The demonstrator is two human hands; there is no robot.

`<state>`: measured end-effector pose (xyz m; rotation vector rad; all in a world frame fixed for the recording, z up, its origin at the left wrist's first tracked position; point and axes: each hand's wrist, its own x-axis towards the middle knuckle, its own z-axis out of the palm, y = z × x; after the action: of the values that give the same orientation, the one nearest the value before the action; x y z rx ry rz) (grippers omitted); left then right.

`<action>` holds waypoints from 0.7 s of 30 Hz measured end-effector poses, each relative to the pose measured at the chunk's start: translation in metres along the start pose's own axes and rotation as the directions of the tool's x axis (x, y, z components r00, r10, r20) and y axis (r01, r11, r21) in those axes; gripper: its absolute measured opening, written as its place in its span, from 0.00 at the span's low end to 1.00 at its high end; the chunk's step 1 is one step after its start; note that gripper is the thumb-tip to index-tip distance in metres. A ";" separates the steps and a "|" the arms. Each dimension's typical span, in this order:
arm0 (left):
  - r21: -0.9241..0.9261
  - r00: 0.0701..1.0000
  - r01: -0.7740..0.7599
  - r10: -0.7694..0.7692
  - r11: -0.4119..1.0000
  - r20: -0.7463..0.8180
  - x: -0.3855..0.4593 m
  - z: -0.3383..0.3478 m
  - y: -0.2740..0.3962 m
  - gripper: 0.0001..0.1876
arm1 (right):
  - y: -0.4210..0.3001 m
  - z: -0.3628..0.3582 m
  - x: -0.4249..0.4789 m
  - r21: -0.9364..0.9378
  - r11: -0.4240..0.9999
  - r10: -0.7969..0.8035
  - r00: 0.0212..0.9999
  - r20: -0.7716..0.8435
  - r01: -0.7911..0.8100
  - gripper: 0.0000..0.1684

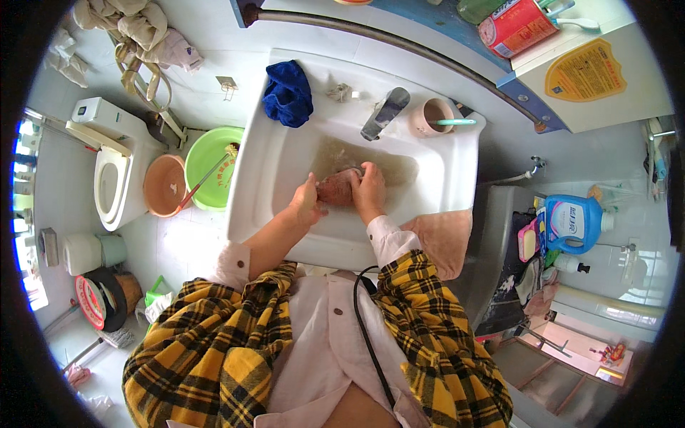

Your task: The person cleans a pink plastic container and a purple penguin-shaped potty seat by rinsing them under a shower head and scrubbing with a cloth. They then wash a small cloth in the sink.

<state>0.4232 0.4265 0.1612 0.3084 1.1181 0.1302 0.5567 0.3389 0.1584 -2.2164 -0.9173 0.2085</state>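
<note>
Both hands are over the basin of a white ceramic sink [251, 176], which holds murky brownish water [404, 170]. Between them is a wet reddish-brown cloth [337, 188], bunched up. My right hand [370, 187] grips its right end with bent fingers. At its left end, my left hand [307, 199] has its fingers against the cloth; whether they close round it is not plain. A dark blue cloth [288, 93] lies crumpled on the sink's back left corner. Draped over the front right corner is a pinkish-brown cloth [444, 241].
Behind the basin stand a faucet [385, 113] and a pink cup [428, 117] with a toothbrush across it. A metal rail [374, 35] runs above. Left are a green basin [206, 184], an orange bucket [163, 184] and a toilet [112, 187]. A blue detergent bottle [575, 222] stands right.
</note>
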 end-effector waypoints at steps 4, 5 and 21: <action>-0.021 0.974 0.225 -0.224 0.974 0.037 -0.051 0.025 0.007 0.27 | 0.001 0.019 -0.009 0.107 0.974 0.174 0.962 0.211 -0.200 0.16; -0.098 0.962 0.259 -0.249 0.961 0.109 -0.056 0.022 0.007 0.27 | -0.030 0.013 -0.010 0.209 0.956 0.135 0.939 0.316 -0.208 0.16; -0.203 0.913 -0.074 0.148 0.976 0.380 -0.047 0.020 0.033 0.28 | -0.046 0.025 0.028 0.600 0.715 0.173 0.922 0.348 -0.360 0.23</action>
<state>0.4222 0.4424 0.2194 0.2191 0.6818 0.2601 0.5416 0.3942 0.1746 -1.6511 -0.5183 0.8587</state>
